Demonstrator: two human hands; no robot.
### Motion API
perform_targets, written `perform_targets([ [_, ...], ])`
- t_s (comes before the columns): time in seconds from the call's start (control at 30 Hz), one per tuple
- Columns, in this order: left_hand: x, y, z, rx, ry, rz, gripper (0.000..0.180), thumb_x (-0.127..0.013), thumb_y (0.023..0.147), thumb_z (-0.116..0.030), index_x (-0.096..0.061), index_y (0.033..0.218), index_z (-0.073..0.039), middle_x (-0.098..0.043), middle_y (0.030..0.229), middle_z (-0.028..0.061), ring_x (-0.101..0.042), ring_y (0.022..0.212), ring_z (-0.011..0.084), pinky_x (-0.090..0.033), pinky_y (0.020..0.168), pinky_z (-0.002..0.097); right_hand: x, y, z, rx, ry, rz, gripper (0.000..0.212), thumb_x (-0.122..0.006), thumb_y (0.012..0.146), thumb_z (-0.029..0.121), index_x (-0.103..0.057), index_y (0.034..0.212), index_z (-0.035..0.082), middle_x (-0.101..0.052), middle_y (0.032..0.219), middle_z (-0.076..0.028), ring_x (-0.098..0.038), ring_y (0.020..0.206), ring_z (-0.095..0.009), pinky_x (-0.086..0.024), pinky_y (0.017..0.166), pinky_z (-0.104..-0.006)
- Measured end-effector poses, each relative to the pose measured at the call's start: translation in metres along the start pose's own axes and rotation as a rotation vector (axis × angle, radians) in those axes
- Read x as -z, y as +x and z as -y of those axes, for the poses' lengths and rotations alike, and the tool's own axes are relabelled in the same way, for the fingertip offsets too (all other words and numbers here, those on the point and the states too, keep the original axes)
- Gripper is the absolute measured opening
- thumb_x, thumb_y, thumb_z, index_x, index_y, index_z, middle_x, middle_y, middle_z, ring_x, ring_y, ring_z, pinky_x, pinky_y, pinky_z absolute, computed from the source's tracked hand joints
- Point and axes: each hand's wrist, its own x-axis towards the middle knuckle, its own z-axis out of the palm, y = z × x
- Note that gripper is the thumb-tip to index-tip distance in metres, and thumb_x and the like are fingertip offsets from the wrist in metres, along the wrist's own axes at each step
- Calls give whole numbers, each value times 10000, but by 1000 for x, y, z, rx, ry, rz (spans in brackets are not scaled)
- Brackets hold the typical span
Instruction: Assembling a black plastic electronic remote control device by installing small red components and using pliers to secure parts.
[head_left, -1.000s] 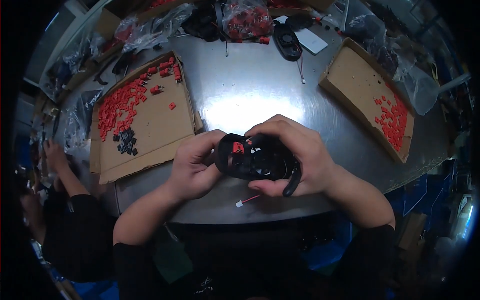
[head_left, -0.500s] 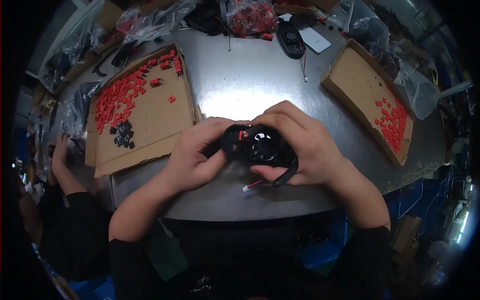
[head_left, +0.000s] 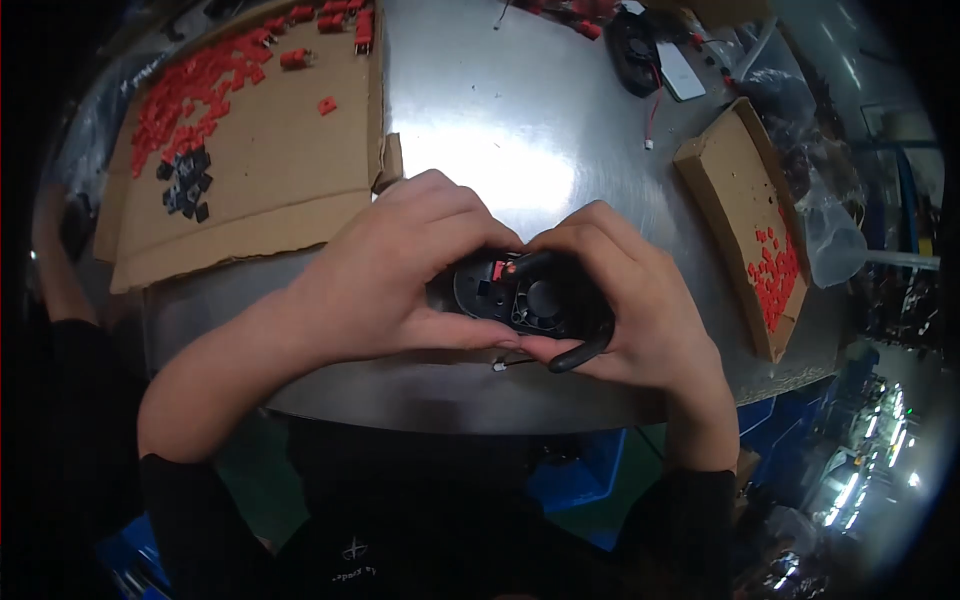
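Both hands grip a black plastic fan housing (head_left: 470,291) above the near part of the metal table. My left hand (head_left: 405,270) is closed round its left end, with the thumb along the near edge. Closed on its right end is my right hand (head_left: 640,290), its thumb meeting the left one at the near side. Inside the housing sit a small round black fan (head_left: 546,299) and a small red part (head_left: 502,270). A thick black cable (head_left: 580,356) curves under the right palm. Below the thumbs hangs a thin lead with a white connector (head_left: 500,366).
A cardboard tray (head_left: 290,165) on the left holds many red pieces (head_left: 195,95) and several black pieces (head_left: 186,182). Another cardboard tray (head_left: 715,180) with red pieces stands right. A similar black fan housing (head_left: 632,55) lies at the back beside a white phone-like slab (head_left: 682,75).
The view has shifted and turned. My left hand has moved farther over the housing, its thumb now lying along the near edge, and the housing's left end is more covered.
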Motion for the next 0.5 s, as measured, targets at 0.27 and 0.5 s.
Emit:
perform_targets([
  [0.27,-9,-3,19,-107,8,-77,568,-904,711,-426,-711,1099,-59,-594,902,69,-569,886,273,-476,771,405,-6,2,2,-51,26,12,675,-942,667,408,-660,1125,-2,-632,1005,-128,-674,911,-247,-522,741,-357],
  [0.5,-19,-3,25,-168,-3,-136,543,-859,742,-500,-715,1035,-66,-620,876,75,-586,892,291,-491,778,409,10,3,3,77,694,-583,582,-656,925,668,-461,981,123,-515,818,-59,-540,672,-146,-475,573,-290],
])
